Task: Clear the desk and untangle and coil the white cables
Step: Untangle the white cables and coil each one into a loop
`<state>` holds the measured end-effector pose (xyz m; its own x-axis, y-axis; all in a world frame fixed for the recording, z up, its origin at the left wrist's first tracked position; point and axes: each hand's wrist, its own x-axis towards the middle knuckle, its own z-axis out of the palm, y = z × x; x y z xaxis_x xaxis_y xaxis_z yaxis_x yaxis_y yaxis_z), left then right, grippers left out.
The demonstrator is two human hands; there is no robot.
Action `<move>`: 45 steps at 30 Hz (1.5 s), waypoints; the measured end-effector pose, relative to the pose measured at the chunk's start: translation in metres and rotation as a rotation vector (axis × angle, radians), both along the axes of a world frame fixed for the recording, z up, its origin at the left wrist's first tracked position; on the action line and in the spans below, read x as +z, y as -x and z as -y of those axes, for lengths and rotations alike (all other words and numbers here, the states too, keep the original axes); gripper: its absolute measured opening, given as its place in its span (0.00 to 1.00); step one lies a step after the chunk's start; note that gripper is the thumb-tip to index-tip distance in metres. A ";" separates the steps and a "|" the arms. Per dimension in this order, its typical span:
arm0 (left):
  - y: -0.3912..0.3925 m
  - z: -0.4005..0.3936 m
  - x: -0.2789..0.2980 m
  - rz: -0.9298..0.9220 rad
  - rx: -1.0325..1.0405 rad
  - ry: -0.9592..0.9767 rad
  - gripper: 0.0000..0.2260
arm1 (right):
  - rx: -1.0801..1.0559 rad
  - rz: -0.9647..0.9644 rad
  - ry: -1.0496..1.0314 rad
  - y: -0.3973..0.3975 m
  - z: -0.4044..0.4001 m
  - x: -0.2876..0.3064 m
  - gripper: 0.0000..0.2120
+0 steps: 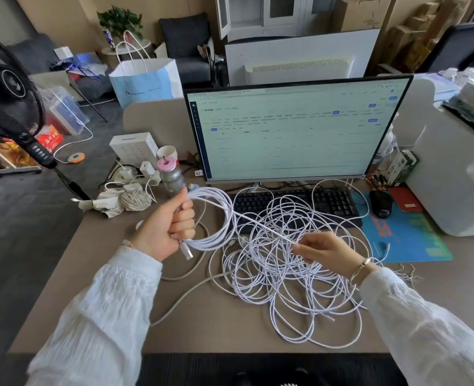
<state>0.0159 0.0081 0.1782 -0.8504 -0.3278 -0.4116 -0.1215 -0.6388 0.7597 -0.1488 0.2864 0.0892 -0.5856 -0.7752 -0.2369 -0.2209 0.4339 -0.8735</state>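
Coiling is the step in hand. The left hand [171, 227] has its fingers [184, 220] curled tight round a gathered bundle of thin white cable loops [216, 213], held just above the beige tabletop [113, 274], with a white plug end [187, 250] sticking out below the fist. From that bundle one strand runs taut, down and to the right, to the right hand [325, 250], whose fingers pinch it lightly over the loose tangle of thin white cable [286, 274] sprawled on the tabletop in front of the black keyboard [297, 203], some loops lying on the keys.

To do this well, I judge the right hand should let the strand slide through a loose pinch, lifting it clear of the heap so crossings fall open rather than pull tight. Each new loop should match those already held. A thicker grey cable [191, 293] runs under the heap's near left edge and could be dragged along.
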 end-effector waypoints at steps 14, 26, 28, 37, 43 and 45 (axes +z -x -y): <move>0.007 -0.003 -0.021 0.050 0.058 0.110 0.16 | -0.082 -0.085 0.257 -0.022 0.019 0.061 0.09; 0.022 -0.052 -0.015 0.023 -0.185 -0.035 0.19 | 0.144 -0.802 0.331 -0.074 0.056 0.076 0.14; 0.021 -0.051 -0.009 0.008 -0.264 -0.069 0.21 | 0.172 -0.842 0.296 -0.072 0.052 0.077 0.13; 0.009 -0.059 -0.005 0.080 -0.644 0.121 0.14 | -0.066 -0.952 0.323 -0.057 0.042 0.088 0.04; 0.011 -0.073 -0.010 0.046 -0.742 0.257 0.16 | -0.081 -0.829 0.352 -0.067 0.049 0.077 0.05; 0.009 -0.074 -0.010 0.062 -0.642 0.340 0.15 | -0.154 -0.497 0.390 -0.062 0.044 0.078 0.05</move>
<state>0.0066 0.0822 0.1685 -0.8965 0.1091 -0.4295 -0.4422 -0.1572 0.8830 -0.0868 0.2426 0.1671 -0.6641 -0.6479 0.3730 -0.6000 0.1642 -0.7830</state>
